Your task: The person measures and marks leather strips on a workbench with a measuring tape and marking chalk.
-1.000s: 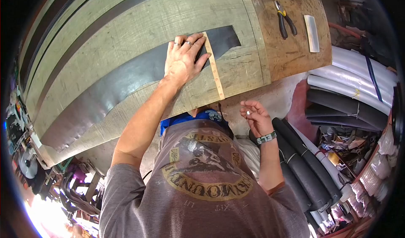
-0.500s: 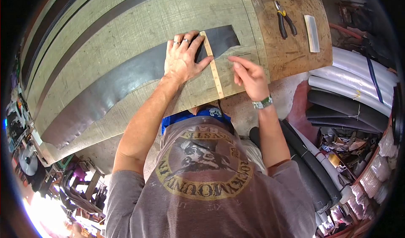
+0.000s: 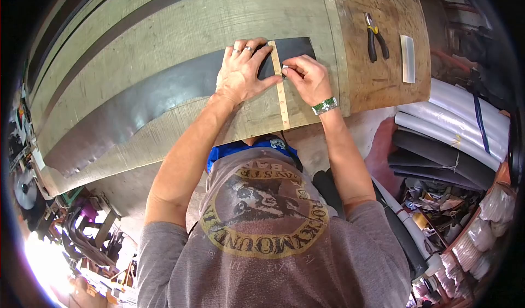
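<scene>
A long curved strip of dark leather lies across the green table. Over its right end runs a narrow wooden ruler, one end toward the table's front edge. My left hand is spread on the leather, its thumb and forefinger at the ruler's left side, pressing it down; two rings show on the fingers. My right hand, with a green and white bracelet at the wrist, is pinched around a small white piece at the ruler's right edge, over the leather. Most of that piece is hidden by the fingers.
Pliers with black and yellow handles and a whitish block lie on the brown board at right. Rolls of clear and dark sheet stand beyond the table. More dark strips lie at the far left.
My right hand has moved left and slightly up, from beside the ruler to its edge over the leather. The view has shifted slightly. My left hand keeps its place on the leather.
</scene>
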The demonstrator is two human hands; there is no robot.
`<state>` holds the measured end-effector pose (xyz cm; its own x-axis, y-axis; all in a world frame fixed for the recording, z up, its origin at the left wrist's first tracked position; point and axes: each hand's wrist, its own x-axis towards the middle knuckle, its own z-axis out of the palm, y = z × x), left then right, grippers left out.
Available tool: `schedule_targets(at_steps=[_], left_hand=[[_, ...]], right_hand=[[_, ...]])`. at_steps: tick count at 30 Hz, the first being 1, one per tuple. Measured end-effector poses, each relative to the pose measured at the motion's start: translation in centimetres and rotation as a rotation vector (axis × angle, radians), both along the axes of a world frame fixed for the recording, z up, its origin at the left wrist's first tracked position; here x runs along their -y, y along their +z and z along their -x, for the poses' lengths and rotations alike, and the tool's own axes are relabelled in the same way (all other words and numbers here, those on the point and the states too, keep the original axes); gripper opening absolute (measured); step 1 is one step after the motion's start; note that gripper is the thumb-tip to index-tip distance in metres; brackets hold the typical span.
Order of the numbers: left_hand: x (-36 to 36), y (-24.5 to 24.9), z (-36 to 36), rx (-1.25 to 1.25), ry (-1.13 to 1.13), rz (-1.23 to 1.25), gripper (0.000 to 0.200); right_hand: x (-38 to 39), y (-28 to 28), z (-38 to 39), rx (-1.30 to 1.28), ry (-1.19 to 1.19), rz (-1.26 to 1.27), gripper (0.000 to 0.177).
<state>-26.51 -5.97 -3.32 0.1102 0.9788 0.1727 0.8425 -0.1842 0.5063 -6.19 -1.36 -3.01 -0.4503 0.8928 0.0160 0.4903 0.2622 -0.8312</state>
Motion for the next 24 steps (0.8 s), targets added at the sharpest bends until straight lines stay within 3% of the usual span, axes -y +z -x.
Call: schedule_targets(at_steps=[11, 14, 20, 24], left_hand=[[0.0, 0.0, 0.1, -0.003, 0.002, 0.016, 0.079], [0.0, 0.1, 0.0, 0.017, 0.011, 0.018, 0.077], [0.0, 0.2, 0.0, 0.02, 0.015, 0.04, 0.074], [-0.1, 0.3, 0.1, 0.034, 0.01, 0.057, 0.074]], right_hand=[[0.2, 0.1, 0.2, -0.024, -0.043, 0.026, 0.016], [0.1, -0.9, -0.2, -0.144, -0.11, 0.151, 0.017], [-0.3, -0.5, -0.3, -0.09, -0.073, 0.232, 0.016], [-0.2, 0.2, 0.2, -0.025, -0.029, 0.128, 0.015]])
